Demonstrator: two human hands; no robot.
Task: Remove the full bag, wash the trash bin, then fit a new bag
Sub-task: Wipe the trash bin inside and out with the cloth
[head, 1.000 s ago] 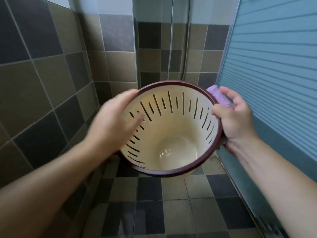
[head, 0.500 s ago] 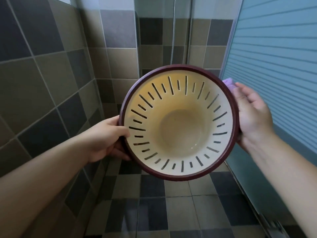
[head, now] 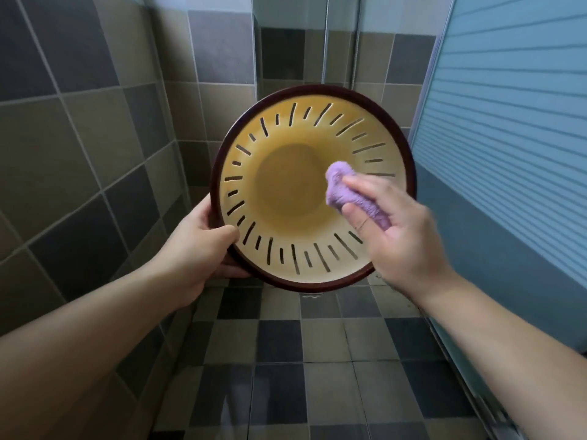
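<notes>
A cream trash bin [head: 286,198] with a dark maroon rim and slotted walls is held in the air, its mouth turned toward me. My left hand [head: 197,246] grips the rim at the lower left, thumb inside. My right hand [head: 400,236] holds a purple cloth [head: 344,192] and has it inside the bin, against the right wall near the bottom. No bag is in the bin.
I stand in a tiled shower corner. A checkered tile floor [head: 286,360] lies below. A tiled wall [head: 63,154] is close on the left. A blue ribbed door panel [head: 508,122] runs along the right. Two metal pipes [head: 325,39] run up the back wall.
The bin has tipped up so its mouth faces me. My right hand left the outer rim and brought the purple cloth inside the bin. My left hand shifted down to the lower-left rim.
</notes>
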